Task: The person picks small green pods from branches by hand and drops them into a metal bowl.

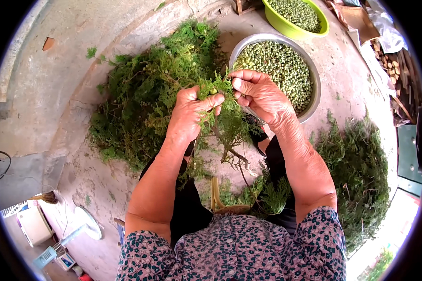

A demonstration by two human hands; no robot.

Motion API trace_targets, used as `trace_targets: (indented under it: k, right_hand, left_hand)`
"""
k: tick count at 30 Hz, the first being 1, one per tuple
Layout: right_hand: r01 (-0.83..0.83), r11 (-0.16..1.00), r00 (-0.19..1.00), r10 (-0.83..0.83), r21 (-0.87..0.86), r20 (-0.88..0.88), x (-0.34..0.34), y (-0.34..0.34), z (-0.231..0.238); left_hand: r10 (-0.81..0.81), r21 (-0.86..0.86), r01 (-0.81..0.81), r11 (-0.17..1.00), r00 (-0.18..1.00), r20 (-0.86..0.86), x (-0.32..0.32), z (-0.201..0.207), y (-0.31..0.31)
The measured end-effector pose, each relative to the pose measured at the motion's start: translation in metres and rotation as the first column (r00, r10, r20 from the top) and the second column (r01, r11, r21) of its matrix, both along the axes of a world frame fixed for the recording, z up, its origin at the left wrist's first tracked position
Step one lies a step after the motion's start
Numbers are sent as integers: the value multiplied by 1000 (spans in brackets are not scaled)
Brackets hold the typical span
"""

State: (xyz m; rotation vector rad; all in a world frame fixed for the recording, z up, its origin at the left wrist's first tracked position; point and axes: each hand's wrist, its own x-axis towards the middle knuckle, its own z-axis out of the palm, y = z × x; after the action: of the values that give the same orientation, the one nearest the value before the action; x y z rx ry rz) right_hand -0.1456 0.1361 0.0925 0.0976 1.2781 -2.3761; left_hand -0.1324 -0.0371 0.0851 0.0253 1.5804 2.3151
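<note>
1. Feathery green conifer sprig [228,102], one, between both hands; left hand [188,111] pinches it, thumb closed against forefinger.
2. Right hand [263,97]: thumb and forefinger close together at its tip; hold unclear.
3. Two round vessels of beadlike green fruits [281,65]: silvery metal bowl [317,86], lime plastic basin [291,32].
4. Two shaggy heaps: left branch pile [140,93], right branch pile [356,173].

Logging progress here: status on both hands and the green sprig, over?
Left hand gripping green sprig. Right hand at sprig's edge, grip unclear. Right hand partly hides metal basin.

2 hands [186,112] [268,97], 2 basins [317,84] [287,31], 2 branch piles [131,100] [354,173]
</note>
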Motion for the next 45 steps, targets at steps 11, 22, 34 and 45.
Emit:
trace_targets:
  k: [11, 22, 34, 45]
  right_hand:
    - [177, 984, 982, -178, -29, -61, -6, 5, 13]
    - [423, 593, 798, 114, 685, -592, 11, -31, -7]
    - [386, 904, 923, -377, -185, 82, -10, 20, 2]
    - [216, 976, 969, -211, -27, 129, 5, -15, -20]
  left_hand:
    - [61, -123, -60, 991, 998, 7, 2, -1, 3]
    - [-14, -433, -110, 895, 962, -272, -4, -36, -1]
    - [139, 81, -138, 987, 990, -4, -3, -3, -4]
    - [151, 138, -166, 976, 982, 114, -6, 1, -7]
